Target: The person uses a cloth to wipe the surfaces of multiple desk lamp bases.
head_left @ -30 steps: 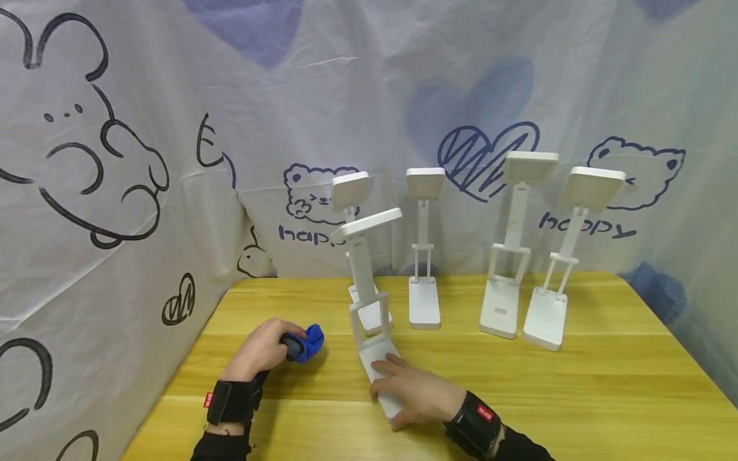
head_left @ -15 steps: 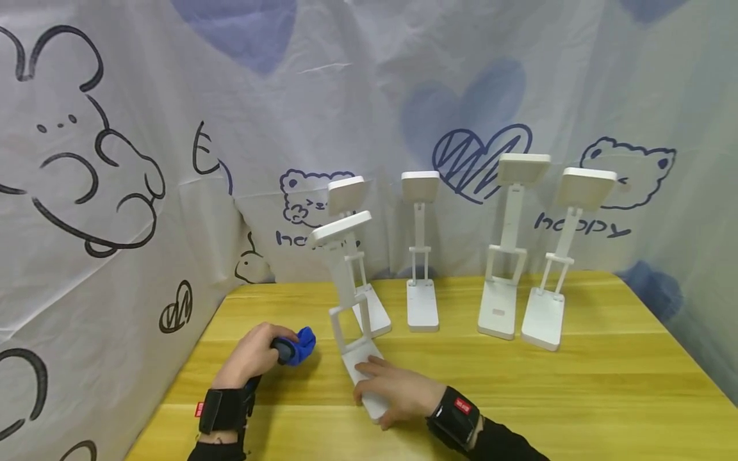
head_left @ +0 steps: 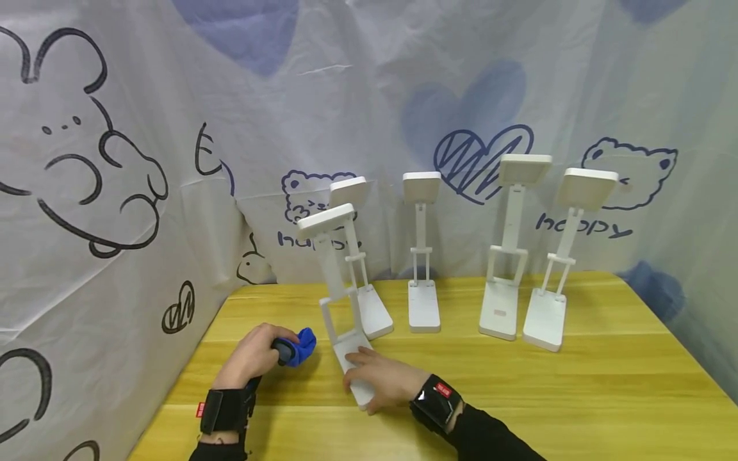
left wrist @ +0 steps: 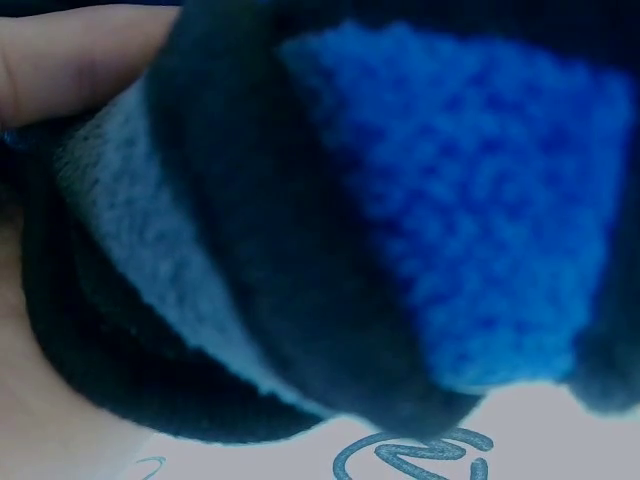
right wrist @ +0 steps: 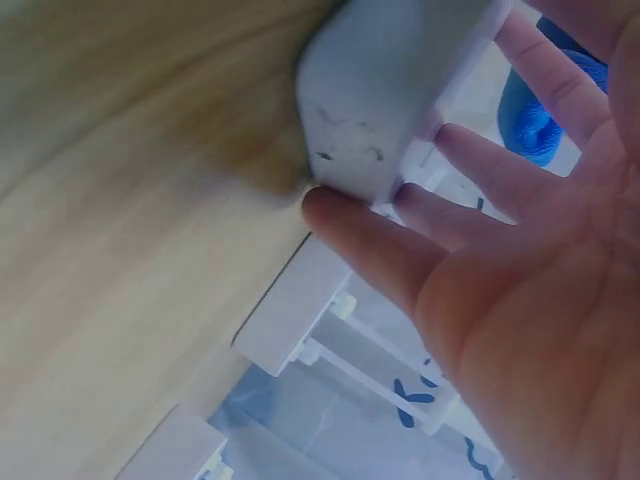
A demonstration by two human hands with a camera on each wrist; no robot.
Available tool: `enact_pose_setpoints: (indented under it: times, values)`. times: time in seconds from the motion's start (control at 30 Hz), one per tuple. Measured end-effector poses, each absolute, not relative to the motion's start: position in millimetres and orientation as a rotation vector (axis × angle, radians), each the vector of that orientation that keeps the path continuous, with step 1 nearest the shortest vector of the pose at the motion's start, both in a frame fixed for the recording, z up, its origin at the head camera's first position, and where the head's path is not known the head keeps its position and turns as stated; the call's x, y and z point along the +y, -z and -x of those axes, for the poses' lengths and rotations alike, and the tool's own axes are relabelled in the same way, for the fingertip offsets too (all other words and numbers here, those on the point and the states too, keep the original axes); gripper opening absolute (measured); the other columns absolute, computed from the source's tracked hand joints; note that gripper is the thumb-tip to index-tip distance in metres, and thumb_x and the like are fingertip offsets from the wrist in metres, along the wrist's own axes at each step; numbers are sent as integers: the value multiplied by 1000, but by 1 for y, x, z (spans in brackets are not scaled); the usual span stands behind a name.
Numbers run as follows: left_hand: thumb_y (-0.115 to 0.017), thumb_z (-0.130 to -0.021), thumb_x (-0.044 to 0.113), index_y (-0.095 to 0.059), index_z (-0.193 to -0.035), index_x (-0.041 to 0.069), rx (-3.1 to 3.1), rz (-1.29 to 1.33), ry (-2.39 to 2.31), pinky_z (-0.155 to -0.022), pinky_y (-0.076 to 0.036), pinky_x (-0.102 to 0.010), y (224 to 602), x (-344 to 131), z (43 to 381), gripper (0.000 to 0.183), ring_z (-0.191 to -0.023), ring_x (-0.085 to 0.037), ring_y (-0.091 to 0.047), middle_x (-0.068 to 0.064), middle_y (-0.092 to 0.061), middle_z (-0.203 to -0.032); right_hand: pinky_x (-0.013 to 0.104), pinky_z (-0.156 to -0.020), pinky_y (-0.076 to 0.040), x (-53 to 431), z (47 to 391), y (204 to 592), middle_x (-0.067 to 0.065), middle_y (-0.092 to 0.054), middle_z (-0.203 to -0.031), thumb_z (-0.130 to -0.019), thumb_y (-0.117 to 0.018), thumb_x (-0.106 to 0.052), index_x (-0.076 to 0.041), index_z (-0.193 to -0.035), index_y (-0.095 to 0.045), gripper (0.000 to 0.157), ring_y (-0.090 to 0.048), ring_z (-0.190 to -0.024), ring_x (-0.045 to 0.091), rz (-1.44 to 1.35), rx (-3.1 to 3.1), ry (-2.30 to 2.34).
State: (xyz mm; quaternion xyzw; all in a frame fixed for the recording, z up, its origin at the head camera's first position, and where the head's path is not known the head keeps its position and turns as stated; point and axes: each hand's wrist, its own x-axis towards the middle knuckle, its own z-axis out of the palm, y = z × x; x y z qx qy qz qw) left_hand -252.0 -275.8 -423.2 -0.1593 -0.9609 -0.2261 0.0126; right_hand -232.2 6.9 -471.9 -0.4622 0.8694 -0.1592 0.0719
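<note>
L hand (head_left: 249,357) grips blue cloth (head_left: 304,347), R hand (head_left: 387,378) nr desk lamp (head_left: 332,274) by its base (head_left: 349,347). Prob. light, stiff, hinged; base = best hold.

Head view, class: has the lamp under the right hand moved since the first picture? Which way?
Yes, leftward: the front lamp under the right hand first overlapped the rear-left lamp's base; now that base shows mostly to its right.

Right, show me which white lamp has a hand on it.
The front lamp, closest to the head camera: the right hand is on its base, while the other four lamps stand untouched farther back.
</note>
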Motion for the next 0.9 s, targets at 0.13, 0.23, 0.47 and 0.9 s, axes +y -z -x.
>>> enact_pose_setpoints:
  times: [0.13, 0.23, 0.47, 0.9]
  values:
    - [-49, -67, -18, -76, -95, 19, -2998, 495, 719, -90, -48, -51, 423, -275, 252, 53, -103, -25, -59, -5, -70, -104, 57, -106, -30, 2, 240, 473, 16, -36, -148, -68, -81, -23, -25, -110, -64, 45, -25, -134, 43, 1413, 2612, 478]
    - [-49, -68, -17, -76, -95, 19, -3003, 493, 729, -90, -48, -51, 422, -275, 252, 53, -103, -25, -59, -5, -70, -104, 57, -106, -31, -2, 246, 473, 17, -36, -148, -69, -81, -22, -24, -113, -64, 47, -26, -133, 42, 1419, 2616, 477]
    - [-49, -67, -18, -75, -95, 18, -3003, 502, 718, -89, -47, -52, 421, -276, 252, 53, -103, -26, -59, -6, -70, -104, 53, -107, -31, -11, 258, 474, 19, -37, -147, -75, -77, -15, -23, -122, -63, 50, -27, -133, 42, 1453, 2636, 436]
    - [-49, -68, -17, -75, -95, 20, -3037, 498, 707, -90, -47, -52, 422, -277, 252, 53, -104, -26, -58, -5, -70, -105, 51, -106, -34, -29, 268, 479, 20, -36, -146, -74, -62, 13, -23, -132, -57, 68, -28, -133, 40, 1405, 2746, 390]
